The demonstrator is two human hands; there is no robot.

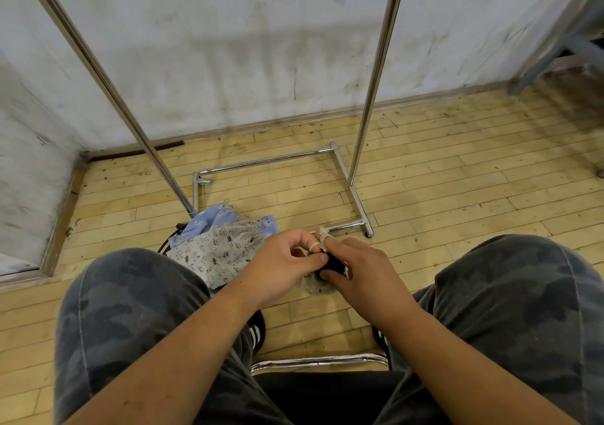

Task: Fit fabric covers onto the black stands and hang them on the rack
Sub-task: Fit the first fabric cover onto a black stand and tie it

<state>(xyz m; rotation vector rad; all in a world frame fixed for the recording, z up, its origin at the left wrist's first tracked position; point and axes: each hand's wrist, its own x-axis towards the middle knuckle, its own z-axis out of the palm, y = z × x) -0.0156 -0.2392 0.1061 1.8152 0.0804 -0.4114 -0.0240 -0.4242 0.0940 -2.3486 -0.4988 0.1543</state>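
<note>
Between my knees my left hand (283,263) and my right hand (361,269) work together on a black stand (333,263) with a grey patterned fabric cover (318,285) bunched under it. My left fingers pinch the cover's pale drawstring (322,238), which loops over my right index finger. My right thumb and fingers grip the black stand; most of it is hidden by the hands. More covers lie on the floor to the left: a grey one printed with small animals (215,254) and a light blue one (212,219). The metal rack (376,75) stands just ahead.
The rack's chrome base (261,163) rests on the wooden floor close to a stained white wall. Its left upright (108,81) slants past the fabric pile. A black object (170,241) pokes out under the covers. I sit on a chrome-edged chair (313,361). Grey furniture (562,42) stands far right.
</note>
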